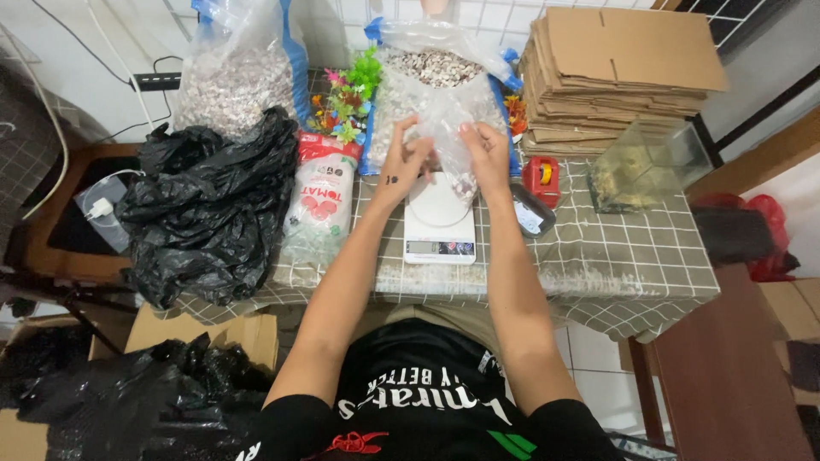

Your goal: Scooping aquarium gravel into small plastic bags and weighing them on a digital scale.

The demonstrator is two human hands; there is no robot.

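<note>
We hold a small clear bag (pixel 444 128) between both hands, just above a white scale (pixel 439 224) at the middle of the checked tablecloth (pixel 615 256). Our left hand (pixel 403 162) pinches the bag's left edge, fingers together on the plastic; our right hand (pixel 487 154) grips its right edge, fingers closed on it likewise. The bag carries a small load of speckled pebbles (pixel 464 183) at its bottom, hanging over the scale's platform; we cannot tell whether it touches. Behind the hands: a large open sack of pebbles (pixel 431 72) with blue edging, leaning against the tiled wall. Left of it: a cluster of coloured plastic plants (pixel 346 102), then a second large sack (pixel 235 72) of similar gravel. On the table's left end: a heap of black plastic (pixel 209 213), and beside it a red-and-white packet (pixel 325 201) lying upright against the plants. Right of the scale: a dark flat tray (pixel 531 212), a red tape dispenser (pixel 541 177), a clear tank (pixel 645 166) with yellowish contents, and behind these a stack of flattened cardboard (pixel 619 72). Below the table, at left: more black plastic (pixel 137 401) over a cardboard box (pixel 205 329).
</note>
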